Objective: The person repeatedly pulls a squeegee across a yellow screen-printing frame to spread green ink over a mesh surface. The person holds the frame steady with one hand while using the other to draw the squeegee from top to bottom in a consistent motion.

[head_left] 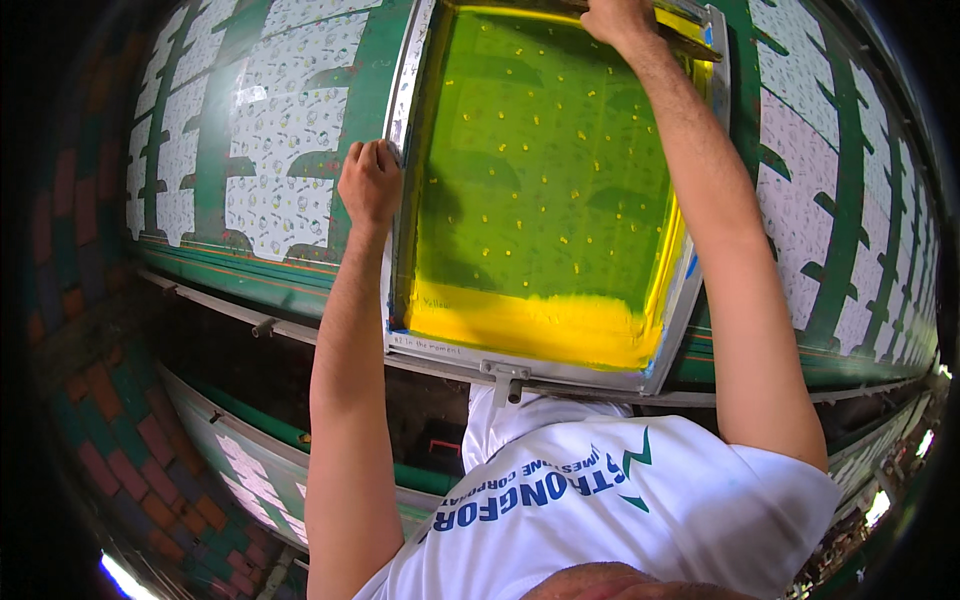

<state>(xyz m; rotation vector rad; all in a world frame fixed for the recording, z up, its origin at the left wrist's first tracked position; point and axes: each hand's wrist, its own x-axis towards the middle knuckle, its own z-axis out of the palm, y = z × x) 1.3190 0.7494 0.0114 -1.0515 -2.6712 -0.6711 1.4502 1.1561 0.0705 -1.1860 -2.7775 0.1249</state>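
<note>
My left hand (pixel 368 182) clenches the metal-framed yellow-green printing screen's (pixel 540 180) left edge; my right hand (pixel 618 18) grips the squeegee bar (pixel 690 38) at its far end.

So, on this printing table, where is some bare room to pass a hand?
Free: printed cloth left of the left hand, and cloth right of the screen frame. Crowded: inside the frame, yellow ink along the near edge, right hand on the squeegee.

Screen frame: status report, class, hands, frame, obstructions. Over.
Left hand gripping screen frame side. Right hand on squeegee, far end. Yellow ink pooled near edge. Nothing obstructing.
</note>
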